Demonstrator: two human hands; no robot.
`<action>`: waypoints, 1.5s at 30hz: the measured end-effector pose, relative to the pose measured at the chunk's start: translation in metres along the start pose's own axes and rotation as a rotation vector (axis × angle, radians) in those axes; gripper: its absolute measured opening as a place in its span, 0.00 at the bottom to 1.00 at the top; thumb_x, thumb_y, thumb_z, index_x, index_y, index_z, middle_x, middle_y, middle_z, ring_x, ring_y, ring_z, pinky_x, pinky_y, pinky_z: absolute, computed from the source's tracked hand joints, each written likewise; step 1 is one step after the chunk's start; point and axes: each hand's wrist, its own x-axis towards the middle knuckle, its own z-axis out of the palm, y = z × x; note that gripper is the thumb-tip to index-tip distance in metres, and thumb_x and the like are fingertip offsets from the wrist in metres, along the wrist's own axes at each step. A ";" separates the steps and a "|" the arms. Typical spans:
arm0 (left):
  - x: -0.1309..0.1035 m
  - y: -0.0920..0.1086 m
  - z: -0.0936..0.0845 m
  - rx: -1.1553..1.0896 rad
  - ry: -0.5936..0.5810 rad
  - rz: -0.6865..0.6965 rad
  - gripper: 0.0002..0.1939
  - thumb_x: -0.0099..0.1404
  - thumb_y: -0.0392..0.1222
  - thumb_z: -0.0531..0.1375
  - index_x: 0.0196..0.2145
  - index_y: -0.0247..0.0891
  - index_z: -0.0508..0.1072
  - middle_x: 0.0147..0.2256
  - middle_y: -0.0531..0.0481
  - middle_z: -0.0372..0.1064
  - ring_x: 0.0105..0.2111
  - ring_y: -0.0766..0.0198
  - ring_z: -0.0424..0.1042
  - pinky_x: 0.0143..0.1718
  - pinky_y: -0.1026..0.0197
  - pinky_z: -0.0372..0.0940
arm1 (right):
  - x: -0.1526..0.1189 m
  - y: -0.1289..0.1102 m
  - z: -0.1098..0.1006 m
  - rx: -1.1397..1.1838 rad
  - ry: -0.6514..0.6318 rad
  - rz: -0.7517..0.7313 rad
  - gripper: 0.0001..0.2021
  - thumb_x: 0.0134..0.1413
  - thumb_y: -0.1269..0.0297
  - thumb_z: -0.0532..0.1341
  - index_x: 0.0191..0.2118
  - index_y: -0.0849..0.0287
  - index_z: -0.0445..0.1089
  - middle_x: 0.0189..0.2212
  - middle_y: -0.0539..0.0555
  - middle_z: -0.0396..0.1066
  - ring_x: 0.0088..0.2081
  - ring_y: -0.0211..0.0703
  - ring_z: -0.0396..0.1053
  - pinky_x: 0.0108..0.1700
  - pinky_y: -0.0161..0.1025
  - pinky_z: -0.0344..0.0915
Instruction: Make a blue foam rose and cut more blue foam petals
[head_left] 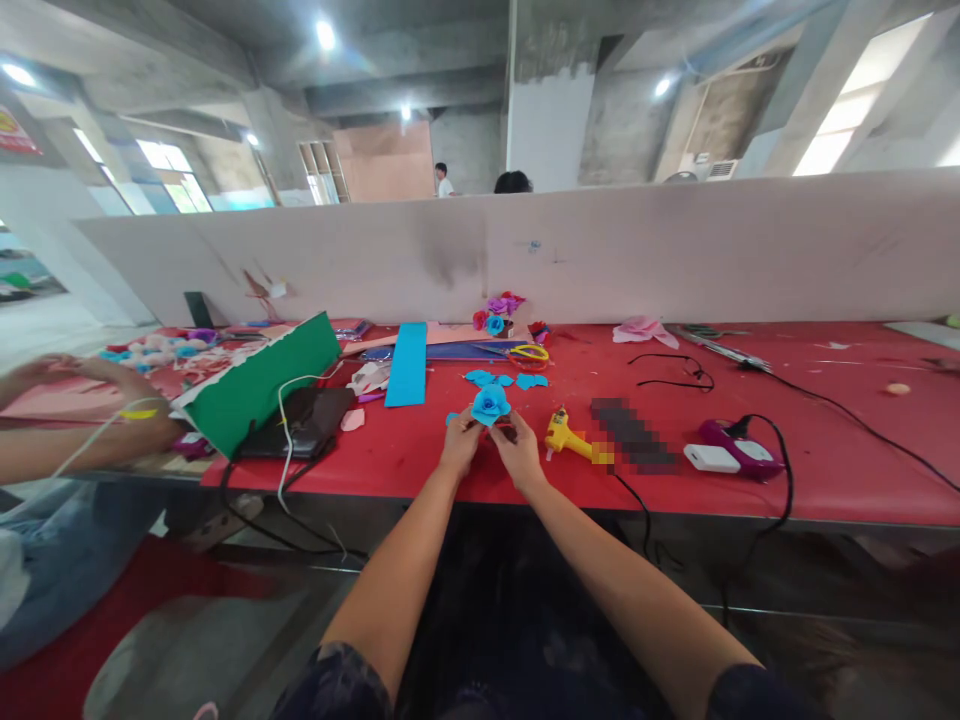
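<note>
A blue paper flower (490, 404) with layered petals is held up over the front edge of the red table. My left hand (460, 440) grips it from the left, fingers closed at its underside. From the right, my right hand (517, 445) pinches it too. A bit of blue paper shows just beside the left fingers. Loose blue petals (491, 379) lie on the table beyond the flower. To the right of my right hand rests a yellow glue gun (568, 435). The flower's base is hidden by my fingers.
Farther back are yellow-handled scissors (531, 352), a blue paper strip (406, 365) and finished paper flowers (495, 322). A green board (262, 385) stands left, near a co-worker's arm (82, 430). A purple power socket (739, 452), its cords, and eyeglasses (675, 370) lie right.
</note>
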 end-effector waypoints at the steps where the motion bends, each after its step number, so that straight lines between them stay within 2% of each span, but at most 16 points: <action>1: -0.001 0.001 0.000 -0.005 -0.003 0.003 0.12 0.57 0.47 0.62 0.32 0.37 0.79 0.31 0.48 0.77 0.39 0.55 0.72 0.47 0.53 0.64 | 0.001 0.001 -0.002 -0.001 0.015 -0.003 0.08 0.52 0.60 0.58 0.35 0.58 0.69 0.30 0.52 0.73 0.29 0.41 0.71 0.34 0.38 0.69; 7: -0.005 0.005 0.001 -0.028 -0.029 0.035 0.06 0.52 0.41 0.64 0.28 0.38 0.80 0.35 0.48 0.77 0.39 0.55 0.73 0.48 0.52 0.64 | 0.000 0.004 -0.009 -0.064 0.057 -0.058 0.06 0.48 0.61 0.61 0.30 0.58 0.71 0.29 0.52 0.70 0.32 0.43 0.69 0.37 0.38 0.67; 10: -0.005 0.007 0.001 -0.034 -0.013 0.046 0.09 0.50 0.39 0.65 0.31 0.39 0.80 0.38 0.47 0.77 0.42 0.55 0.73 0.49 0.51 0.64 | 0.002 0.002 -0.010 -0.103 0.038 -0.101 0.05 0.47 0.64 0.59 0.26 0.57 0.70 0.29 0.52 0.71 0.33 0.44 0.69 0.38 0.39 0.67; 13: -0.007 0.009 0.001 -0.037 0.040 0.050 0.12 0.50 0.41 0.66 0.35 0.39 0.79 0.41 0.46 0.76 0.44 0.55 0.72 0.49 0.52 0.64 | 0.004 -0.001 -0.014 -0.140 0.011 -0.145 0.06 0.45 0.68 0.56 0.23 0.57 0.70 0.31 0.53 0.71 0.33 0.44 0.69 0.38 0.39 0.67; 15: -0.009 0.011 -0.001 -0.030 0.094 0.043 0.12 0.53 0.46 0.65 0.35 0.39 0.78 0.39 0.46 0.76 0.41 0.57 0.73 0.46 0.54 0.65 | 0.005 -0.003 -0.018 -0.159 -0.004 -0.160 0.07 0.43 0.70 0.55 0.23 0.57 0.70 0.31 0.53 0.71 0.33 0.44 0.69 0.38 0.39 0.66; 19: -0.017 0.026 -0.007 0.008 0.176 0.014 0.14 0.58 0.52 0.61 0.30 0.37 0.76 0.30 0.47 0.75 0.34 0.59 0.72 0.40 0.57 0.65 | 0.003 -0.005 -0.020 -0.190 -0.004 -0.157 0.08 0.41 0.71 0.54 0.24 0.57 0.70 0.31 0.54 0.73 0.34 0.46 0.70 0.37 0.40 0.66; 22: -0.022 0.047 -0.010 0.094 0.199 0.013 0.12 0.57 0.50 0.63 0.29 0.37 0.76 0.31 0.48 0.75 0.35 0.59 0.72 0.39 0.59 0.64 | 0.002 -0.006 -0.019 -0.211 -0.008 -0.147 0.08 0.41 0.71 0.54 0.23 0.58 0.70 0.30 0.55 0.73 0.33 0.46 0.70 0.37 0.40 0.66; 26: -0.023 0.069 -0.009 0.203 0.142 0.015 0.06 0.52 0.43 0.65 0.26 0.38 0.77 0.29 0.49 0.74 0.33 0.60 0.70 0.36 0.61 0.63 | 0.001 -0.010 -0.019 -0.234 -0.039 -0.144 0.08 0.44 0.71 0.55 0.24 0.58 0.71 0.31 0.56 0.74 0.34 0.47 0.71 0.38 0.39 0.66; 28: -0.023 0.074 -0.009 0.254 0.104 0.018 0.06 0.53 0.43 0.64 0.26 0.38 0.77 0.28 0.49 0.73 0.31 0.61 0.69 0.34 0.61 0.62 | 0.000 -0.013 -0.020 -0.240 -0.064 -0.152 0.09 0.45 0.71 0.55 0.25 0.58 0.72 0.32 0.56 0.75 0.35 0.47 0.71 0.40 0.40 0.67; 35: -0.022 0.076 -0.012 0.419 0.091 0.040 0.09 0.54 0.46 0.64 0.27 0.38 0.78 0.28 0.49 0.74 0.30 0.60 0.70 0.34 0.60 0.62 | 0.000 -0.012 -0.020 -0.251 -0.086 -0.169 0.10 0.47 0.72 0.55 0.29 0.58 0.74 0.33 0.57 0.75 0.38 0.48 0.72 0.41 0.41 0.67; 41: -0.022 0.079 -0.012 0.322 0.148 -0.057 0.09 0.56 0.46 0.63 0.26 0.37 0.75 0.26 0.50 0.73 0.29 0.61 0.70 0.32 0.61 0.63 | 0.001 -0.008 -0.019 -0.245 -0.086 -0.196 0.10 0.48 0.72 0.55 0.30 0.58 0.75 0.34 0.56 0.76 0.37 0.48 0.72 0.41 0.40 0.68; 43: -0.024 0.082 -0.012 0.341 0.139 0.005 0.10 0.57 0.47 0.62 0.29 0.38 0.76 0.27 0.49 0.73 0.31 0.61 0.70 0.34 0.61 0.63 | 0.001 -0.007 -0.019 -0.248 -0.083 -0.201 0.10 0.48 0.72 0.55 0.30 0.58 0.75 0.34 0.57 0.76 0.37 0.47 0.73 0.41 0.40 0.68; 45: -0.025 0.086 -0.013 0.428 0.076 0.125 0.09 0.57 0.46 0.62 0.32 0.39 0.77 0.31 0.48 0.74 0.33 0.60 0.71 0.36 0.60 0.64 | 0.001 -0.007 -0.018 -0.255 -0.083 -0.201 0.10 0.49 0.72 0.55 0.30 0.58 0.75 0.34 0.56 0.76 0.37 0.47 0.73 0.41 0.40 0.68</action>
